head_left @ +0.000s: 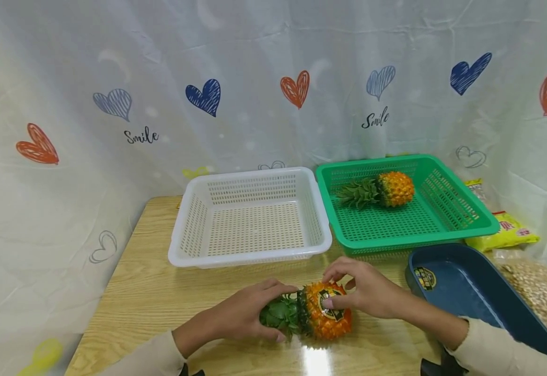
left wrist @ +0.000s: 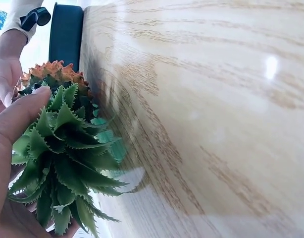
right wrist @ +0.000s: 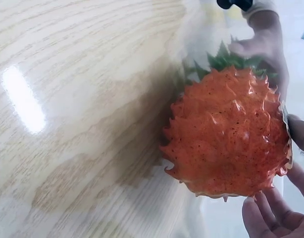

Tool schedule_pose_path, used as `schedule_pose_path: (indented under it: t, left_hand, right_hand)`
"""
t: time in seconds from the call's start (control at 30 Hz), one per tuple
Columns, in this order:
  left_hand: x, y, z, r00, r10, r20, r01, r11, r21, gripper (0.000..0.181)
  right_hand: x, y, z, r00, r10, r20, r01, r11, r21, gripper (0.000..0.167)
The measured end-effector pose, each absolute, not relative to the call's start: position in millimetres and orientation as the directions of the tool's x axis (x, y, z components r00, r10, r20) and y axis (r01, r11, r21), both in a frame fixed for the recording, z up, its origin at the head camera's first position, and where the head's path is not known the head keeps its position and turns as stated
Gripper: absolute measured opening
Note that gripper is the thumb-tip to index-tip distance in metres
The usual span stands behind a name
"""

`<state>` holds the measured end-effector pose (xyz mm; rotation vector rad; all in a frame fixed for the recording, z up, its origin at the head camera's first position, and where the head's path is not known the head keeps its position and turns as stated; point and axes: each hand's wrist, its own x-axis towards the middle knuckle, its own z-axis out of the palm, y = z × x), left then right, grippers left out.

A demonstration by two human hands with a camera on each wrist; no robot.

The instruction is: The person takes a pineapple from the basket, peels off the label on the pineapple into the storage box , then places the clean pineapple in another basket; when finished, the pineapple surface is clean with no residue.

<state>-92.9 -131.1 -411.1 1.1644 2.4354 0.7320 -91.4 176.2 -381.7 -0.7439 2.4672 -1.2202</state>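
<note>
Pineapple (head_left: 330, 331) lies on its side on the tbl (head_left: 198, 292), leaves (head_left: 280, 315) toward the person's L, base toward the R. It's orange, more of a red-orange at the base w/ glossy, pointed scales, & dk green up by the leaves, which are green w/ saw-toothed edges. A blk-and-gold label (head_left: 338, 314) sits on the upper side, partly hidden by a thumb, so I can't read it. L hand (head_left: 249, 312) is curved round the leaves; R hand (head_left: 372, 292) has its thumb on the label & fingers bent over the far side.
</note>
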Motion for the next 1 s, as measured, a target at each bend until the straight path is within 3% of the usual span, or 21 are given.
schedule_pose_path:
  t: [0.4, 1.0]
  left_hand:
    - [-93, -130, -409, -0.591, 0.803, -0.082, 0.627, 0.521, 0.580, 0.082]
    - [-93, -130, -409, -0.584, 0.809, -0.069, 0.642, 0.512, 0.571, 0.082]
  right_hand:
    - [-96, 175, -377, -0.734, -0.677, -0.056, -0.388, 0.486, -0.783, 0.022]
    - [-98, 171, -371, -0.688, -0.724, -0.058, -0.450, 0.488, -0.748, 0.018]
